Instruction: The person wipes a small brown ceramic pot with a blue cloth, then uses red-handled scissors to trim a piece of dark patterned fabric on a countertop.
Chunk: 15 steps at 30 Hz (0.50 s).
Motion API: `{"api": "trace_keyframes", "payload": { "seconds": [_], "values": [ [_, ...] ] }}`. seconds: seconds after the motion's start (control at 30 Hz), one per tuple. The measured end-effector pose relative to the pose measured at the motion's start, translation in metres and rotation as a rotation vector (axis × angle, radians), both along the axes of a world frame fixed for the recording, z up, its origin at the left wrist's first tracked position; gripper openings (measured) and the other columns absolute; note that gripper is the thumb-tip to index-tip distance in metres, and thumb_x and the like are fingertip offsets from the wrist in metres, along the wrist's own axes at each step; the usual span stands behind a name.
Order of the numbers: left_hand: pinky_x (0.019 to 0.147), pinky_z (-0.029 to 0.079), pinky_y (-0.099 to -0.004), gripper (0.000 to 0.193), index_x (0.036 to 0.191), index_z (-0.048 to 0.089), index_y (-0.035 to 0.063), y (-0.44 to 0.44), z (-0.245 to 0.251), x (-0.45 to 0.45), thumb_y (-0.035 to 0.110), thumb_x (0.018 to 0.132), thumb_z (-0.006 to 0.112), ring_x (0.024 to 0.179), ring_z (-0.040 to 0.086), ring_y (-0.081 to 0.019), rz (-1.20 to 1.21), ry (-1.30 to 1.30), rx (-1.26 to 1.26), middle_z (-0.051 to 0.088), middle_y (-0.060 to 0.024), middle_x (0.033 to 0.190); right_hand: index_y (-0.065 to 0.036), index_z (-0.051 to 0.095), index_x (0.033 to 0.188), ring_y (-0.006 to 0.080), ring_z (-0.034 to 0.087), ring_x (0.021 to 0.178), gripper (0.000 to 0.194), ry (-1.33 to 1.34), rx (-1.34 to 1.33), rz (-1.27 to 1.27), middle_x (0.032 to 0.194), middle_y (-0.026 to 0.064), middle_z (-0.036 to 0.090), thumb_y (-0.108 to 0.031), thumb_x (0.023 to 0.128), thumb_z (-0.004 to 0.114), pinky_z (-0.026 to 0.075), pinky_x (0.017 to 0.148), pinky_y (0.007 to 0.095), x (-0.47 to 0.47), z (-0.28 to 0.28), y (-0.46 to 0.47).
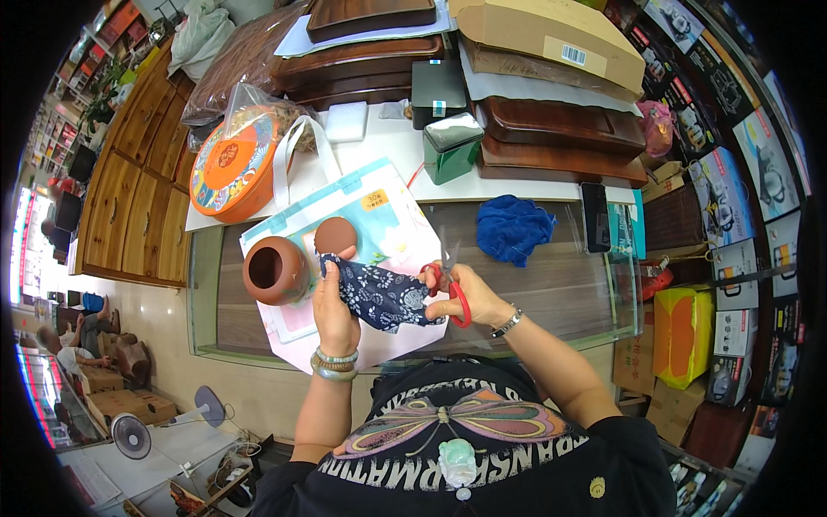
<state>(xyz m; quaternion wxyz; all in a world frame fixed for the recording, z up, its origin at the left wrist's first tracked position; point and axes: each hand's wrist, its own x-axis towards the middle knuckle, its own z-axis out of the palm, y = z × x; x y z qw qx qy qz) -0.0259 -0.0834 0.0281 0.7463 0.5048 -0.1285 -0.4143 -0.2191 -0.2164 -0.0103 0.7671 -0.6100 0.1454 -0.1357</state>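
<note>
Between my hands stretches a dark blue cloth with a white floral print. Its left end is gripped by my left hand, which wears several bangles. My right hand has its fingers in the red handles of a pair of scissors, blades pointing away from me and parted, and also pinches the cloth's right end. A round brown clay jar with a dark opening lies just left of my left hand. Beyond that hand, a round reddish-brown lid rests on a printed paper bag with white handles.
A crumpled blue cloth and a phone lie on the glass-topped counter at right. Behind are an orange round tin, a green tin and stacked wooden trays. A person sits far left.
</note>
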Motion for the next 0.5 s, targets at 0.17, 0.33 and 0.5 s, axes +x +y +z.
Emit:
{"api": "trace_keyframes", "payload": {
  "seconds": [0.17,0.33,0.5],
  "values": [
    [0.083,0.053,-0.0276,0.042,0.125,0.06,-0.0033,0.008,-0.007,0.005,0.03,0.109,0.041,0.092,0.065,-0.0129,0.039,0.07,-0.042,0.067,-0.0067,0.104,-0.008,0.053,0.092,0.0062,0.057,0.085,0.031,-0.035,0.269,-0.281,0.094,0.0001,0.057,0.001,0.08,0.08,0.048,0.075,0.0215,0.004,0.001,0.008],
    [0.084,0.053,-0.0285,0.031,0.12,0.061,-0.0034,0.019,-0.022,0.012,0.018,0.104,0.046,0.094,0.066,-0.0138,0.06,0.073,0.009,0.068,-0.0076,0.106,-0.007,0.056,0.09,0.0043,0.056,0.077,0.024,-0.012,0.246,-0.38,0.086,-0.0029,0.058,0.002,0.082,0.077,0.047,0.069,0.0206,0.009,0.012,0.004],
    [0.107,0.04,-0.0365,0.049,0.138,0.05,-0.0013,0.019,-0.024,0.0,0.001,0.09,0.058,0.121,0.055,-0.0236,0.336,-0.705,0.155,0.055,-0.0142,0.133,-0.007,0.055,0.094,0.0038,0.055,0.081,0.026,-0.004,0.228,-0.241,0.091,-0.0028,0.056,0.005,0.08,0.074,0.047,0.073,0.0206,0.011,0.026,-0.006]
  ]
}}
